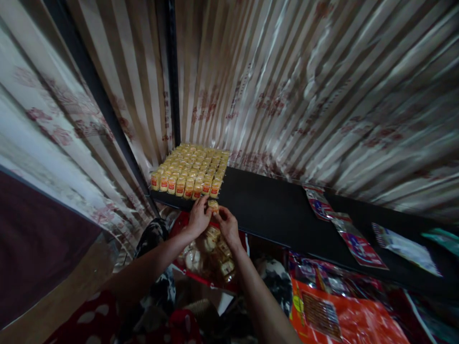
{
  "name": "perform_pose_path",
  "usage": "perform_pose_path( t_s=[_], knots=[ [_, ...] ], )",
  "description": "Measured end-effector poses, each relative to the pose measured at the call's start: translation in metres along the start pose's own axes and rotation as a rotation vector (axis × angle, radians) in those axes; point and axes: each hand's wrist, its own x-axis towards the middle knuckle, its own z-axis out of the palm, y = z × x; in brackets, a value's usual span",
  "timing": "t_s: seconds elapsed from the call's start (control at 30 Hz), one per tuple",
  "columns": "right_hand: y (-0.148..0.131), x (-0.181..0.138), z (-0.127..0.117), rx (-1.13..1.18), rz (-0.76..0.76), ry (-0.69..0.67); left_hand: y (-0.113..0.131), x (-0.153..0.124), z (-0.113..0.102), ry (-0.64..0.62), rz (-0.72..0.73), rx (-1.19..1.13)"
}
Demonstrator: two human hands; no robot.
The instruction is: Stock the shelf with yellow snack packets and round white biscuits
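Corrugated wall (287, 71), black shelf (272, 210). Packet rows (190, 169) just above hands, packed tight, labels outward. Left hand (199, 217) pinches small packet (213, 206) at shelf edge; right hand (228, 225) pinches opposite side, likely steadying. Sachets (355, 241) well right, flat.

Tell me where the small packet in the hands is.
Head view, left of centre: the small packet is pinched between the left hand and right hand at the front edge of the black shelf, just before the rows of yellow packets.
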Motion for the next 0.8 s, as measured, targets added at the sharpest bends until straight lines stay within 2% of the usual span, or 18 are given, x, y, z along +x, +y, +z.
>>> perform_pose_path(
  t_s=[0.07,0.13,0.37,0.57,0.8],
  knots=[
    [0.003,0.011,0.01,-0.028,-0.01,0.069,0.003,-0.002,-0.001,0.08,-0.032,0.083],
    [0.007,0.021,0.022,-0.064,-0.012,0.123,0.001,-0.005,-0.001,0.103,-0.055,0.137],
    [0.003,0.048,0.051,-0.129,0.0,0.169,-0.02,0.0,0.006,0.024,-0.115,-0.01],
    [-0.003,0.052,0.059,-0.159,0.009,0.206,-0.029,0.006,0.008,0.033,-0.119,-0.119],
    [0.001,0.051,0.059,-0.24,-0.147,0.285,-0.032,0.009,0.008,0.042,-0.133,-0.135]
  ],
)
